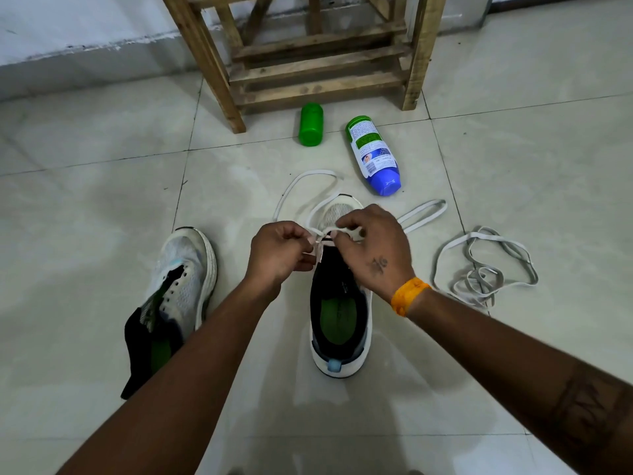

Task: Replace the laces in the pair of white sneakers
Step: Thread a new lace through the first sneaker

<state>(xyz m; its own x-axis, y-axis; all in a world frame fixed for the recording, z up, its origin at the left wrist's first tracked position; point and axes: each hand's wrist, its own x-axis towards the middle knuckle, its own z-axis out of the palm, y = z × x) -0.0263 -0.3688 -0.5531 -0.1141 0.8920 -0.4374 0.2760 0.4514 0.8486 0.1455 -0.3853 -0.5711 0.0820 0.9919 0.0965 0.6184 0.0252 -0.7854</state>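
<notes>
A white sneaker (339, 323) with a black tongue and green insole stands on the tiled floor in the middle, toe pointing away. My left hand (279, 252) and my right hand (373, 248) are over its front eyelets, each pinching a part of a white lace (301, 181) that loops out past the toe and to the right. The second white sneaker (183, 279) lies tilted to the left with no lace in its eyelets. A tangled greyish-white lace (486, 269) lies on the floor to the right.
A green bottle (311, 124) and a white, green and blue bottle (373, 156) lie on the floor beyond the shoes. A wooden rack (308, 60) stands behind them against the wall. An orange band (409, 294) is on my right wrist.
</notes>
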